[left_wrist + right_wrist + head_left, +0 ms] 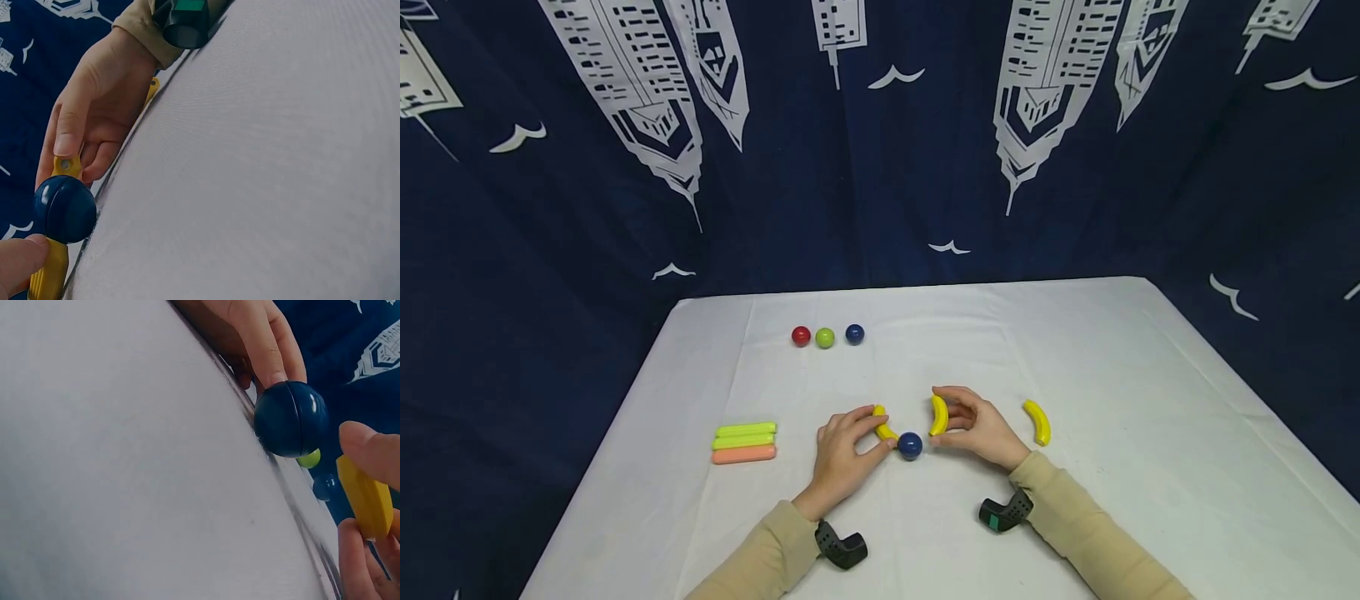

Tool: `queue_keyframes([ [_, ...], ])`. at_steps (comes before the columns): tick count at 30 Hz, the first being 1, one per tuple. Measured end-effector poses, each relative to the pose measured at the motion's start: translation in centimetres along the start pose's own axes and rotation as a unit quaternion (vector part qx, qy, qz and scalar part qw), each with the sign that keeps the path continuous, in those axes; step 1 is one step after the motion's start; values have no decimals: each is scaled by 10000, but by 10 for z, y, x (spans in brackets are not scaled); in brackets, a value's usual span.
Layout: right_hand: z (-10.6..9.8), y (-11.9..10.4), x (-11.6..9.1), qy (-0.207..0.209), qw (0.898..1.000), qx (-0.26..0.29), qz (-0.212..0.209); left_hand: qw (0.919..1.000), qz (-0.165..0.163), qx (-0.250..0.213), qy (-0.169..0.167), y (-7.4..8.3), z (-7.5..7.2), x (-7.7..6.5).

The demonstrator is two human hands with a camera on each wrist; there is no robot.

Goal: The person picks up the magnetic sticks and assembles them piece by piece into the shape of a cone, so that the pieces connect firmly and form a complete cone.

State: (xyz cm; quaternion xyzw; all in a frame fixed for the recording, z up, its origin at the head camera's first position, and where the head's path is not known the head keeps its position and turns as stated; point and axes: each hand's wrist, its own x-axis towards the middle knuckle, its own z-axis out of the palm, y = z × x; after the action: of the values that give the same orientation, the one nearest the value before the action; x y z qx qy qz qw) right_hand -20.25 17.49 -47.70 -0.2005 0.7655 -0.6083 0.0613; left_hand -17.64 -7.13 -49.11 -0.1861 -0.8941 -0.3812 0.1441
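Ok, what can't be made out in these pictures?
Left wrist: most of the left hand, cut off by the left edge; the end of its toy banana, by the bottom edge.
Right wrist: part of the green ball, behind the nearer blue ball.
Head: both sleeves run past the bottom edge.

yellow bananas (pixel 940 416), dark blue ball (pixel 910 447)

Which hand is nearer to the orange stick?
Left. The left hand is to the right of the orange stick, holding a yellow banana; the right hand is farther right, past the nearer blue ball, holding another banana.
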Motion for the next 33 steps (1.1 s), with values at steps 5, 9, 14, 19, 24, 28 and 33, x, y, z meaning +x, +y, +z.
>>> queue_keyframes([
  [5, 4, 0, -1, -22, 10000, -6, -52, 10000, 9, -6, 0, 0, 0, 1],
  [9, 6, 0, -1, -48, 9999, -93, -8, 10000, 49, -39, 6, 0, -1, 1],
  [14, 8, -12, -3, -75, 9999, -146, -26, 9999, 102, -85, 14, 0, -1, 0],
  [19, 10, -30, -6, -100, 9999, -102, -64, 9999, 116, -58, 29, -2, 0, 1],
  [24, 10, -18, -4, -40, 9998, -152, -84, 9999, 133, -58, 33, -2, 1, 1],
  [28, 9, 1, 0, 28, 9998, -210, -25, 9999, 118, -82, 14, -1, 0, 1],
  [33, 8, 2, 0, 21, 9999, -152, -61, 9999, 109, -58, 20, 0, 1, 2],
])
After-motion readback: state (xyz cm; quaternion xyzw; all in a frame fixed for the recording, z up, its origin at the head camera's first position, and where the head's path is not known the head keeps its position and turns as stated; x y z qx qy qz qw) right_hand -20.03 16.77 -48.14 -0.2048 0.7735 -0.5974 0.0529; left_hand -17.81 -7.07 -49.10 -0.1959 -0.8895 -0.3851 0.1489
